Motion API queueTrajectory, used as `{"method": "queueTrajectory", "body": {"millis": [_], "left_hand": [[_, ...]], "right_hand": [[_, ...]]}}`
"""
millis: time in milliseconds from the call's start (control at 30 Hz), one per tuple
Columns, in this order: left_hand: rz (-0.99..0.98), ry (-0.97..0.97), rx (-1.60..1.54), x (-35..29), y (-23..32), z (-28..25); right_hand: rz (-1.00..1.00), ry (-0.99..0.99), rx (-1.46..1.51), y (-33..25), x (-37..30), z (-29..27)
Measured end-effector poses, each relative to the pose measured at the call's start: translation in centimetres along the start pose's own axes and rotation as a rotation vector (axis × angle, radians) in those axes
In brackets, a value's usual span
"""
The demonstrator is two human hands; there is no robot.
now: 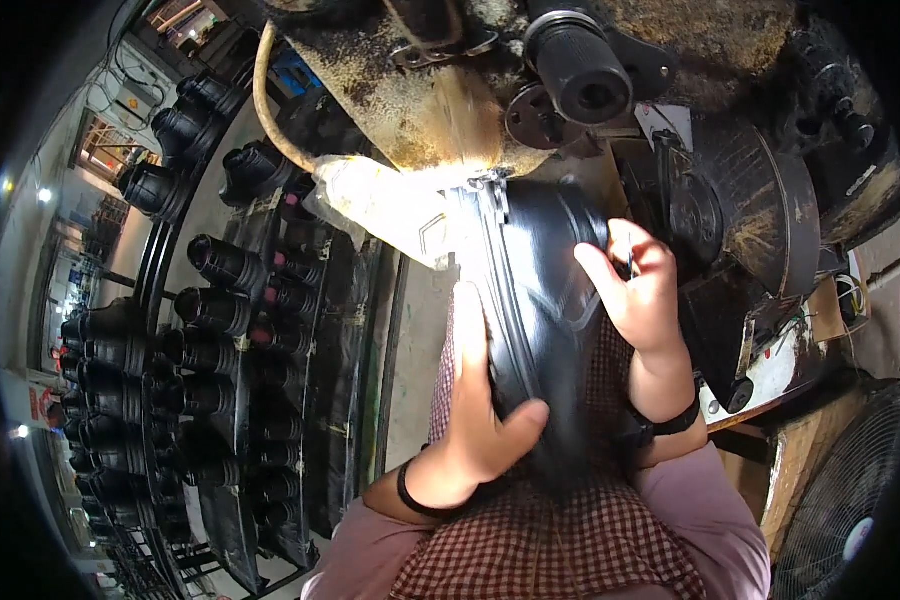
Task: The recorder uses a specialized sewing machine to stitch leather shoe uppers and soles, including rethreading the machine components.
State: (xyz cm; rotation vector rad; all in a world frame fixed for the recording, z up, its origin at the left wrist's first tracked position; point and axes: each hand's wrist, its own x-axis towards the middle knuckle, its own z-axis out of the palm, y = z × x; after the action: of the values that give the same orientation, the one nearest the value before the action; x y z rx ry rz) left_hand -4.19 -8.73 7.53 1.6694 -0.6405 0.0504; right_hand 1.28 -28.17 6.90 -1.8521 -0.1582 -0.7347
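Observation:
A glossy black boot (pixel 548 265) is held lengthwise in front of me, with its sole edge turned to the left, under the bright lower end of a worn machine head (pixel 440 110). My left hand (pixel 480 425) grips it from the left, fingers stretched along the sole side and thumb across the near part. On the other side, my right hand (pixel 638 290) has its fingers curled at the boot's far right edge, thumb against the upper. A small dark bluish thing shows between those fingers, too small to name. Glare hides where boot and machine meet.
Racks (pixel 235 400) with several black boots stand along the left. A pale wrapped lamp (pixel 380 205) shines beside the machine's tip. A black knob (pixel 580 70) juts from the machine, and a curved dark guard (pixel 760 210) lies right. A fan (pixel 850 500) stands at lower right.

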Motion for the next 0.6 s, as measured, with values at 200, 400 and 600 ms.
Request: {"method": "queueTrajectory", "body": {"millis": [200, 400, 600], "left_hand": [[-0.077, 0.13, -0.308, 0.6, -1.0, 0.3], [-0.006, 0.2, -0.199, 1.7, -0.1, 0.5], [-0.038, 0.08, -0.222, 1.6, 0.9, -0.3]], "right_hand": [[0.008, 0.037, 0.109, -0.1, 0.7, 0.7], [0.033, -0.001, 0.212, 0.2, 0.9, 1.0], [0.143, 0.034, 0.069, 1.0, 2.9, 1.9]]}}
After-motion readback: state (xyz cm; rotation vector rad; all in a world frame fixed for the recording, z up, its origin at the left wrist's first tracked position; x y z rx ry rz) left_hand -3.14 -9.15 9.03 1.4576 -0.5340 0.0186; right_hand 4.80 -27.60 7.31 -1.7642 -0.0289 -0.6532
